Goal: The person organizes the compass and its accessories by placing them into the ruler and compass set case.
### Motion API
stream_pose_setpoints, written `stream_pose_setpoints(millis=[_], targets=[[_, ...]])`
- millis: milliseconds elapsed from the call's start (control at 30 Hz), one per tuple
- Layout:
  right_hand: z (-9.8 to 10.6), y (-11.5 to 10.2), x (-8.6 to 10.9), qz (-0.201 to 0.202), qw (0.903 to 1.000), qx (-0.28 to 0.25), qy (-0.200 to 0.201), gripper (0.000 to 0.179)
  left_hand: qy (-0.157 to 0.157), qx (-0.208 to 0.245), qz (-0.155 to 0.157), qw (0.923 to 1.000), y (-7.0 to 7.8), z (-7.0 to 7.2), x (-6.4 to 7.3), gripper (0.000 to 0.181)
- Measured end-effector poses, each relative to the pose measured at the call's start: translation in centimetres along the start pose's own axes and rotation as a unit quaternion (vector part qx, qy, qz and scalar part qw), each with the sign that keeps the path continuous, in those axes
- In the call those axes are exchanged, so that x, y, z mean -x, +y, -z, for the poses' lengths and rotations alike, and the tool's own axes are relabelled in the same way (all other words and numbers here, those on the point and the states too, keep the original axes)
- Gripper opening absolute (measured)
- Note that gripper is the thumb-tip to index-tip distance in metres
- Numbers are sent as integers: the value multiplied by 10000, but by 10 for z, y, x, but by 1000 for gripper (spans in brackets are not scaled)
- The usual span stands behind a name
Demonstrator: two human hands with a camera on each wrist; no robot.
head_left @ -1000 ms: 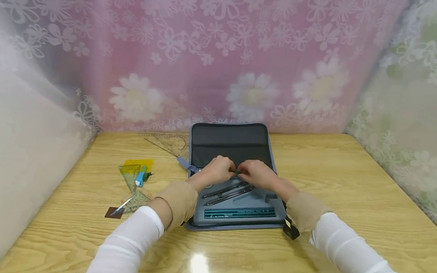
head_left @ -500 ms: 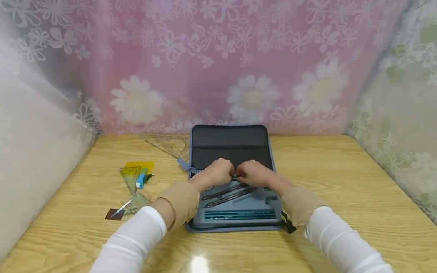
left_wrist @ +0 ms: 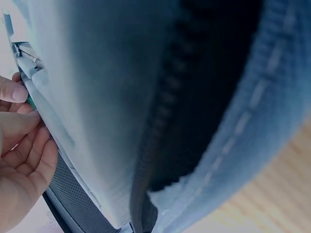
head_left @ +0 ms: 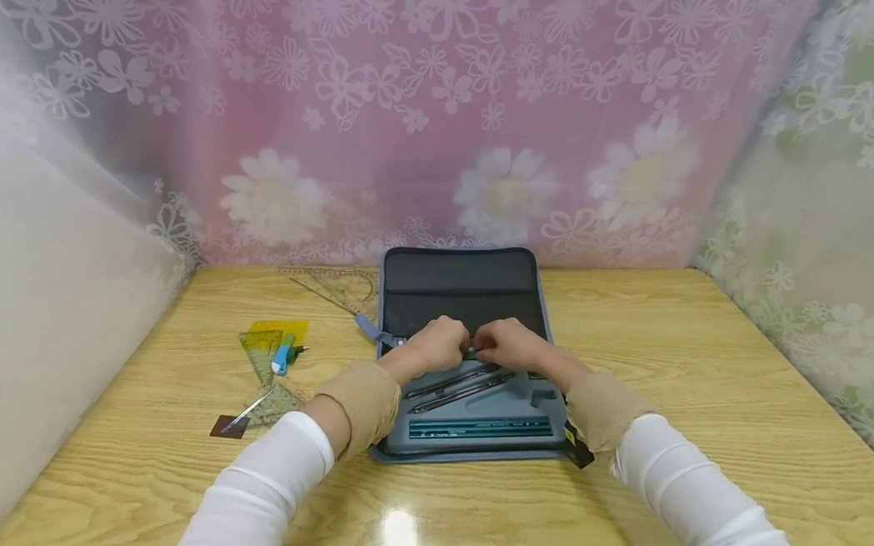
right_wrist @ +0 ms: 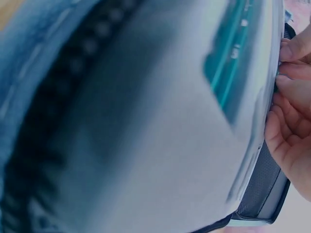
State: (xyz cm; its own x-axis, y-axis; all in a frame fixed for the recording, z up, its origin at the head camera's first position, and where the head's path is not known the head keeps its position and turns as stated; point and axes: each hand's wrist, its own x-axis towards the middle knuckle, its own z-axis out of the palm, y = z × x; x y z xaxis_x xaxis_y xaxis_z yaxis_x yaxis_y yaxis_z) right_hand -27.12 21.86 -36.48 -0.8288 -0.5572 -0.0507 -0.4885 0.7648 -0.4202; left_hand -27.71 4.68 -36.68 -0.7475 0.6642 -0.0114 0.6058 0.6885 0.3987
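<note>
Blue-trimmed case [head_left: 461, 270] lying open by the table's [head_left: 663, 387] far edge, left hand [head_left: 440, 341] and right hand [head_left: 511, 344] pinching a green piece [left_wrist: 31, 101] mostly hidden by fingers, teal pencils [head_left: 480, 428] along the case's near edge, blue-green tool [head_left: 282, 355] nearer the table's left edge.

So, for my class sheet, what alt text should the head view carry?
Hands pinch a small green item at an open case on a wooden table. The case holds teal pencils and dark tools; set squares lie to its left.
</note>
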Motion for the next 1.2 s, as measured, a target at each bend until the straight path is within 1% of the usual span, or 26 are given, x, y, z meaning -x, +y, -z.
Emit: stream_pose_setpoints(millis=[100, 200, 267, 400, 500, 600, 700, 800, 867, 933, 1000, 1067, 1133, 1200], targets=[[1, 1, 0, -85, 9999, -130, 36, 6, 6, -69, -40, 10000, 0, 0, 0, 26], [0, 0, -1, -181, 9997, -130, 94, 3, 52, -133, -117, 9998, -1, -1, -1, 35], [-1, -3, -4, -225, 9996, -107, 104, 4, 102, -148, -124, 9998, -3, -1, 1, 39], [-3, -5, -6, -233, 9996, 5, 129, 4, 193, -195, -60, 9996, -4, -2, 2, 41], [-4, -4, -4, -219, 9995, 89, 193, 5, 145, -264, 32, 9995, 0, -3, 1, 43], [-4, -2, -2, -182, 9990, 263, 304, 6, 93, -445, 101, 9989, 5, -2, -1, 43], [-4, -1, -3, -115, 9982, 435, 384, 7, 96, -655, 160, 9977, 6, -3, -1, 43], [-3, -2, -2, -4, 9981, 492, 367, 11, -58, -662, 246, 9975, 7, 0, 0, 43], [-2, -3, 2, 54, 9986, 466, 254, 14, -228, -517, 334, 9978, 5, 2, 3, 41], [-1, -4, 6, 154, 9986, 489, 101, 19, -358, -360, 401, 9979, 1, 6, 8, 35], [0, -5, 11, 284, 9982, 527, -16, 23, -270, -277, 433, 9983, -4, 11, 13, 25], [1, -6, 16, 324, 9981, 513, -56, 26, -77, -172, 514, 9985, -12, 18, 20, 22], [1, -6, 21, 388, 9980, 489, -36, 26, 217, -204, 625, 9976, -23, 25, 28, 25], [0, -5, 24, 395, 9982, 440, 30, 26, 510, -298, 827, 9948, -37, 33, 37, 33]])
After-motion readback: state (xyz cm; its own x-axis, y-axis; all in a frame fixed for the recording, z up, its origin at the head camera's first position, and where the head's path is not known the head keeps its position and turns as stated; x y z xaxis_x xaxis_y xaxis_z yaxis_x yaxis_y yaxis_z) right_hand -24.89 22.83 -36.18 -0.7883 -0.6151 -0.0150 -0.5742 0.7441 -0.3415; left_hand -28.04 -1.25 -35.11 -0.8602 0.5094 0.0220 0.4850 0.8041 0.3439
